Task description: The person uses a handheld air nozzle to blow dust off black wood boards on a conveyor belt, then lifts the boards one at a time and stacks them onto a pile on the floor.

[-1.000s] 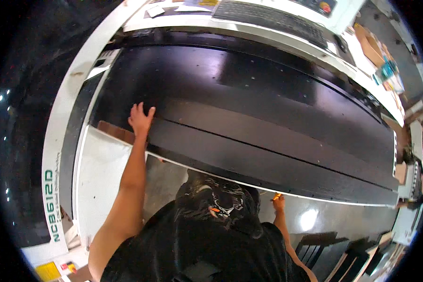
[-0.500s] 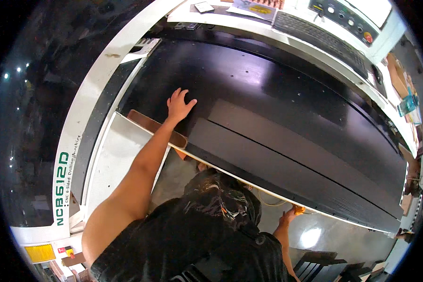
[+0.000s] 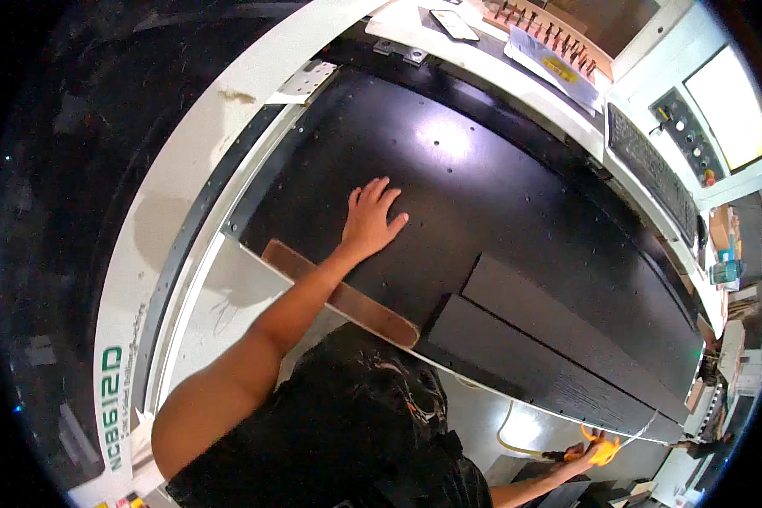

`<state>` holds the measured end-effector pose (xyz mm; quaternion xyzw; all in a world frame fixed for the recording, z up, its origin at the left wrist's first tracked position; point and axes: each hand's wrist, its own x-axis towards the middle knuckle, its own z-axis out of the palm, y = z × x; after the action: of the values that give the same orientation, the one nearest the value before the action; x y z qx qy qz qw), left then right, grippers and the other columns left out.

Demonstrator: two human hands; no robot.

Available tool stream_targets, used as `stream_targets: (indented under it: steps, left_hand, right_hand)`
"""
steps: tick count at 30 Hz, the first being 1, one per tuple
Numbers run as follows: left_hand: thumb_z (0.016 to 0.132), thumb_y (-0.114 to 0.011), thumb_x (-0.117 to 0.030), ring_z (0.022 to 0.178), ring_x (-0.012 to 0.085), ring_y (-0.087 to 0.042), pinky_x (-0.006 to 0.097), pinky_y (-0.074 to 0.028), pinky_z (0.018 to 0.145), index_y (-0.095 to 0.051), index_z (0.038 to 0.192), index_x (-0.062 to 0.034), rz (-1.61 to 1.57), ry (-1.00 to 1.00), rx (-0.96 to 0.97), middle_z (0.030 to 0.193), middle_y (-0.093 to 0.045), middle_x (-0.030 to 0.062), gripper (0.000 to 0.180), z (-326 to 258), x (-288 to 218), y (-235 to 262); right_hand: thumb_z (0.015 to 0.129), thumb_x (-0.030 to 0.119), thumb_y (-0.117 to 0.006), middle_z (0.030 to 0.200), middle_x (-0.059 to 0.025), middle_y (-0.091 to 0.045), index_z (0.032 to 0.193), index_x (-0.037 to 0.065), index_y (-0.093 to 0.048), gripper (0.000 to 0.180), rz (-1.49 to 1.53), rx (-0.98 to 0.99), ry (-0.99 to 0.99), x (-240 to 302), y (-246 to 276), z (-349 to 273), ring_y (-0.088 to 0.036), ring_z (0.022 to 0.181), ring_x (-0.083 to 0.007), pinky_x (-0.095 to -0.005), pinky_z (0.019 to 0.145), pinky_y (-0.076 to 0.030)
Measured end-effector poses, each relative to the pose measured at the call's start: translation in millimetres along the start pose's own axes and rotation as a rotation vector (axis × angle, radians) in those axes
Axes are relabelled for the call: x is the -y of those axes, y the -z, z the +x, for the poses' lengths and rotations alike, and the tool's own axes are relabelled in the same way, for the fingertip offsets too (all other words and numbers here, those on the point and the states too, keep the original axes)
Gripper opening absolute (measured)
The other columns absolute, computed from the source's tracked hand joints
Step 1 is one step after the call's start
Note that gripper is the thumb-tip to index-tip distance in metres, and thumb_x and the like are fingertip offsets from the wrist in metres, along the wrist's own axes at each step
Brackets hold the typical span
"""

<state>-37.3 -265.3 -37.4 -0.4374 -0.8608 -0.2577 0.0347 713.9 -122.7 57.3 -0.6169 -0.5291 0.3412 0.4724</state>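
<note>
1. Pressing flat was what the left hand [image 3: 371, 222] did in the head view: palm down, fingers spread, grasping nothing, on the black bed [image 3: 483, 195] of a large machine.
2. The right hand [image 3: 591, 446] sat low at the right, clenched on an orange tool [image 3: 603, 449] with a pale hose [image 3: 516, 440] curling from it; what kind of tool it was could not be told.
3. Two black panels [image 3: 559, 347] lay on the bed right of the left hand and apart from it, side by side and touching along their long edges.
4. The panels' long axis ran from the middle of the bed down toward the lower right, parallel to the bed's near edge; their square near ends pointed up-left, toward the left hand.
5. A brown wooden strip [image 3: 347, 296] lay along the near edge under the left forearm, its long axis also running down to the right, its lower end just beside the nearer panel's corner.
6. In my judgement, doing this well called for keeping the palm flat and the weight steady on the bed, clear of the panel ends, while the tool was brought along the near edge without snagging its hose.
7. A white frame [image 3: 186, 169] curved round the bed's left side, and a control panel [image 3: 652, 169] stood at the far right.
</note>
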Motion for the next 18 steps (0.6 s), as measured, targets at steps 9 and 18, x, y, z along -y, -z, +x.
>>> stream_targets:
  steps: [9,18]
  left_hand:
    - [0.096,-0.074,-0.042,0.154,0.0373,-0.037,0.062,-0.026,0.125,-0.063,0.142,-0.0076,-0.147,-0.064,0.040,0.161,-0.046,0.0205,0.058,16.1,3.4,-0.8]
    - [0.095,-0.074,-0.044,0.152,0.0378,-0.039,0.063,-0.025,0.124,-0.065,0.137,-0.0084,-0.204,-0.066,0.033,0.160,-0.047,0.0204,0.056,20.6,5.7,6.0]
  right_hand:
    - [0.103,0.050,-0.068,0.073,-0.0037,-0.063,0.100,0.000,-0.070,0.050,-0.601,0.452,0.186,232.2,-344.1,57.3,-0.062,0.057,-0.0194,-0.0355,0.054,-0.047]
    - [0.101,0.055,-0.065,0.103,-0.0258,-0.078,0.110,0.000,-0.075,0.058,-0.882,0.791,0.529,327.6,-630.5,-28.1,-0.075,0.098,-0.0455,-0.0561,0.087,-0.058]
